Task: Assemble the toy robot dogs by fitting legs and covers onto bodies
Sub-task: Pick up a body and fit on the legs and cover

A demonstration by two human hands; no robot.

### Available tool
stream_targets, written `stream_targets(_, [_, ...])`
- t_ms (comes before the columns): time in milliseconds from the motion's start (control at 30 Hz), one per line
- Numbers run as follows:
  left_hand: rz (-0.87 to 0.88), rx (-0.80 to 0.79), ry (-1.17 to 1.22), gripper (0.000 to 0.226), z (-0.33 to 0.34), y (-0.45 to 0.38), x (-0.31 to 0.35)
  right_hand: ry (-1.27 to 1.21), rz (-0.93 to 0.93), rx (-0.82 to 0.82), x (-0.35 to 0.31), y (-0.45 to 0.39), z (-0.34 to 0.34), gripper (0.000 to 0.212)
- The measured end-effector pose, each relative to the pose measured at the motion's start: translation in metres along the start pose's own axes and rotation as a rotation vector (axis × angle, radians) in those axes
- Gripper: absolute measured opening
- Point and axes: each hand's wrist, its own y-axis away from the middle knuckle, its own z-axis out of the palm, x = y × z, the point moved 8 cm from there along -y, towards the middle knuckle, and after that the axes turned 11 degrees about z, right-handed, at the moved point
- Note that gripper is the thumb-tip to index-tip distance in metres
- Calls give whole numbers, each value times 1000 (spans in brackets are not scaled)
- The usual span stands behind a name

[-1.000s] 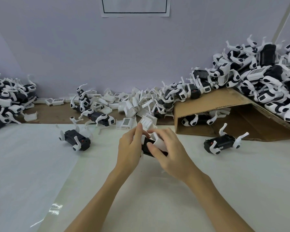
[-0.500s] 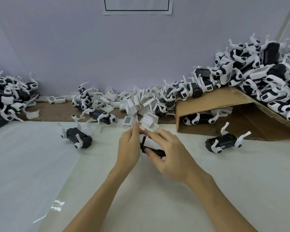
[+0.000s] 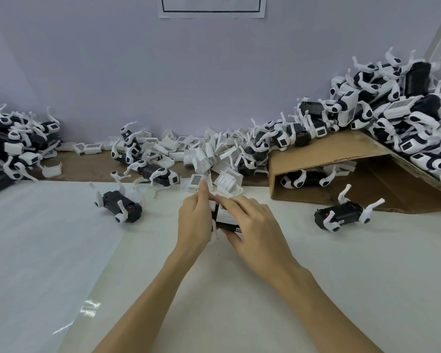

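Observation:
A black toy dog body with a white cover [image 3: 225,218] on it sits between both hands at the table's middle. My left hand [image 3: 194,222] grips its left end, index finger raised. My right hand [image 3: 255,228] wraps its right side, fingers lying across the white cover. Most of the body is hidden by the hands. Behind them lies a pile of loose white covers [image 3: 201,155].
Two black bodies with white legs lie on the table, one on the left [image 3: 119,207] and one on the right [image 3: 341,216]. A tipped cardboard box [image 3: 341,159] stands at the right with dogs heaped on it [image 3: 402,118]. More dogs are stacked at the far left [image 3: 13,143].
The white cover has gone down onto the black body, and my right fingers now lie flat across it. The hands have stayed in place.

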Motion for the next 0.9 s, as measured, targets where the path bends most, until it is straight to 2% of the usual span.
stream_targets(133, [1, -49, 12, 69, 6, 1, 2, 17, 44, 30, 4, 0, -3, 73])
stream_targets(233, [64, -128, 42, 69, 14, 1, 8, 2, 80, 43, 12, -1, -6, 63])
stream_targets(400, [240, -296, -41, 42, 28, 11, 18, -83, 167, 34, 33, -3, -15, 50])
stream_targets(600, [333, -309, -95, 29, 33, 17, 24, -63, 207, 40, 38, -2, -16, 43])
stream_targets(733, [364, -343, -95, 32, 35, 18, 25, -26, 182, 27, 36, -3, -11, 38])
stream_targets(800, [362, -382, -92, 40, 36, 18, 24, -26, 184, 17, 38, -3, -9, 34])
stream_targets(900, [353, -405, -94, 50, 37, 17, 22, -53, 185, 28, 39, -4, -11, 40])
